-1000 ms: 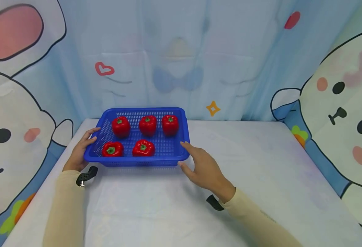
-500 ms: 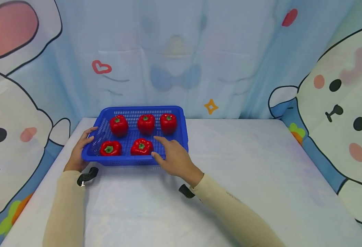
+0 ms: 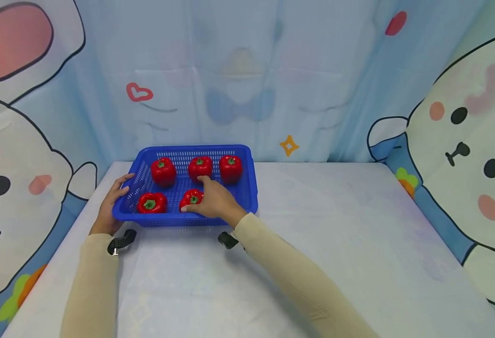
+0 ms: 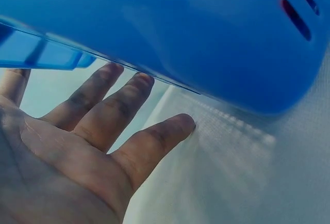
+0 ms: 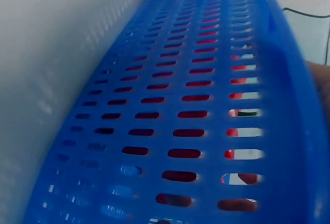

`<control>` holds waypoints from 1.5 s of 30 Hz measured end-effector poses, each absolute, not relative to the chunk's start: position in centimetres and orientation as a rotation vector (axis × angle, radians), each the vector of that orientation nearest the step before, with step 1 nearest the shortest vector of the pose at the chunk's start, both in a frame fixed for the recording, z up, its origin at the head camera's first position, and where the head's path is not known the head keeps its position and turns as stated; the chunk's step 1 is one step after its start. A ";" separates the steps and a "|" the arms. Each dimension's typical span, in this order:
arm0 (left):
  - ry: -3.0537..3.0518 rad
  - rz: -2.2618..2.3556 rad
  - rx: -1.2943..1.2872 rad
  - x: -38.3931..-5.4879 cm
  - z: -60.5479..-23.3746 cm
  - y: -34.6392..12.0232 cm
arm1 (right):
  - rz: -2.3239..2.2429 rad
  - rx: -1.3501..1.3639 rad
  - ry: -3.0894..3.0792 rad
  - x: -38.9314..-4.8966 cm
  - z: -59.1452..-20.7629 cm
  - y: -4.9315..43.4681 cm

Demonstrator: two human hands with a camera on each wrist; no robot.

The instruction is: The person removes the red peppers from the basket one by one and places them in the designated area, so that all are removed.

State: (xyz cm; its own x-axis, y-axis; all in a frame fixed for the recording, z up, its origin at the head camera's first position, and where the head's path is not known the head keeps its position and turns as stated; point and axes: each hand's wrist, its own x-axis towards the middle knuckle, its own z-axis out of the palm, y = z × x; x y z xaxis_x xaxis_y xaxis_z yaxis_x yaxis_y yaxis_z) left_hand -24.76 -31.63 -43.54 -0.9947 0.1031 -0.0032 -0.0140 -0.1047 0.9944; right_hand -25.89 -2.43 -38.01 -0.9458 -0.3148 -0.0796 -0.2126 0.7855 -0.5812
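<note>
A blue perforated plastic basket (image 3: 247,188) stands at the back of the table with several red bell peppers in it. My left hand (image 3: 109,206) is at its left side; in the left wrist view, loosely extended fingers (image 4: 154,141) reach up to the basket's edge, some touching it. Over the front row, my right hand (image 3: 215,199) has thumb and index finger spread around the front middle bell pepper (image 3: 190,198). Whether they touch it is hidden. Beside it lies the front left bell pepper (image 3: 152,203). Mostly the slotted basket wall (image 5: 196,105) fills the right wrist view.
Three bell peppers make up the back row: left (image 3: 163,172), middle (image 3: 199,168) and right (image 3: 230,169). A white cloth covers the table (image 3: 357,225). Behind the basket hangs a light blue cartoon curtain (image 3: 239,70).
My right hand has moved left from the basket's right rim to the front middle bell pepper, over the front wall. The left hand has stayed at the basket's left side.
</note>
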 end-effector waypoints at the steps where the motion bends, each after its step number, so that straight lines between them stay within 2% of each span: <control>1: 2.048 2.277 0.102 -24.7 -43.5 -31.6 | -0.874 -0.413 2.799 -26.1 -38.0 -2.6; 12: 2.092 2.269 0.061 -25.0 -43.0 -31.6 | -0.809 -0.437 2.706 -27.4 -37.8 -3.4; 36: 2.106 2.266 0.017 -24.9 -43.3 -31.8 | -0.869 -0.383 2.764 -27.2 -38.2 -3.5; 45: 2.097 2.280 0.046 -25.0 -43.7 -31.5 | -1.052 -0.461 2.837 -27.0 -36.8 -0.8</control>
